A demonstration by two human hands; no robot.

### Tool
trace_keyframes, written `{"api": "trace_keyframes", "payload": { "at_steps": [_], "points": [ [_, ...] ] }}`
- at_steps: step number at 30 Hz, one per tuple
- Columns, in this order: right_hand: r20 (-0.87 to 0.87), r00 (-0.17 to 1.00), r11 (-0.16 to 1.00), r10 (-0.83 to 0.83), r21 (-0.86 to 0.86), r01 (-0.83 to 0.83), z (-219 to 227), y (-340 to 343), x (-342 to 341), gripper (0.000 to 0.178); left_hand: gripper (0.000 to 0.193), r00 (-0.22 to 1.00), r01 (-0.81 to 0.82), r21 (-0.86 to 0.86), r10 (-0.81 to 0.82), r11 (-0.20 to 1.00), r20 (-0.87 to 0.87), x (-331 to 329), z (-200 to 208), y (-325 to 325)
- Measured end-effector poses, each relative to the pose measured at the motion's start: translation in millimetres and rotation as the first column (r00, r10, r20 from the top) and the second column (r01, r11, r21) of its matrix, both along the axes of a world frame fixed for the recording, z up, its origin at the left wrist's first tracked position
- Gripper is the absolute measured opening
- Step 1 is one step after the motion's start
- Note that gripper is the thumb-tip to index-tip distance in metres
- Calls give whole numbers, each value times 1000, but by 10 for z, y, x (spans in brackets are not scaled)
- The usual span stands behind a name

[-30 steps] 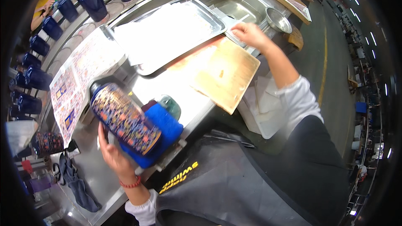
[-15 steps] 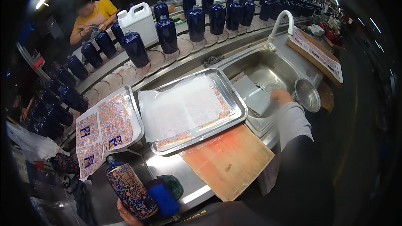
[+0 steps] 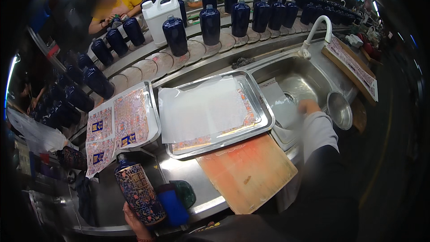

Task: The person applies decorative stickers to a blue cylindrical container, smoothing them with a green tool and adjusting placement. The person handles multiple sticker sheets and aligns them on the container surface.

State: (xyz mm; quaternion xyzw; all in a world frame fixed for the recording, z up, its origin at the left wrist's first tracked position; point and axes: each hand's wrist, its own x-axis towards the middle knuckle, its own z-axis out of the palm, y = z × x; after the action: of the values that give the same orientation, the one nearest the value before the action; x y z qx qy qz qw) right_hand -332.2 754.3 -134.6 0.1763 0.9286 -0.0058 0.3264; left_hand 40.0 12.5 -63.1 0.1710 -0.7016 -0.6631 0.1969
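Observation:
At the lower left my left hand [image 3: 134, 222] is wrapped round the lower part of a dark blue bottle [image 3: 141, 192]. A floral patterned covering with a gold panel wraps this bottle, which leans to the left at its neck. My right hand [image 3: 308, 106] is over the steel sink [image 3: 304, 78], its fingers smeared by motion. Beside it a white sheet [image 3: 275, 101] lies in the sink; whether they touch, I cannot tell. A steel tray [image 3: 264, 123] in the middle holds floral printed sheets under a whitish sheet [image 3: 201, 110].
Floral sheets [image 3: 130, 114] overlap a second tray at left. Beside the bottle are a blue block [image 3: 174, 207] and a wooden board [image 3: 248, 172]. A steel bowl [image 3: 339, 110] and white faucet [image 3: 320, 24] flank the sink. Blue bottles [image 3: 174, 36] line a conveyor; a person in yellow works beyond.
The white sheet in the sink was tilted up near my right hand and now lies lower and flatter. Bottles on the conveyor have shifted. The whole view has turned slightly; my left hand keeps its bottle.

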Motion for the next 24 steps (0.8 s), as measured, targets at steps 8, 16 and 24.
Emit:
{"api": "trace_keyframes", "payload": {
  "at_steps": [8,16,24],
  "points": [
    [1,998,992,59,-112,-59,-151,153,-186,28,48,981,-192,-497,160,846,-108,-177,768,-14],
    [-194,891,872,-410,-370,320,511,-243,-32,21,36,895,213,-965,-426,155,129,-1283,2135,510],
    [-306,830,811,-465,-523,262,1181,-117,-54,30,25,732,480,-747,-258,-460,630,-2481,1770,1052]
  ]
}}
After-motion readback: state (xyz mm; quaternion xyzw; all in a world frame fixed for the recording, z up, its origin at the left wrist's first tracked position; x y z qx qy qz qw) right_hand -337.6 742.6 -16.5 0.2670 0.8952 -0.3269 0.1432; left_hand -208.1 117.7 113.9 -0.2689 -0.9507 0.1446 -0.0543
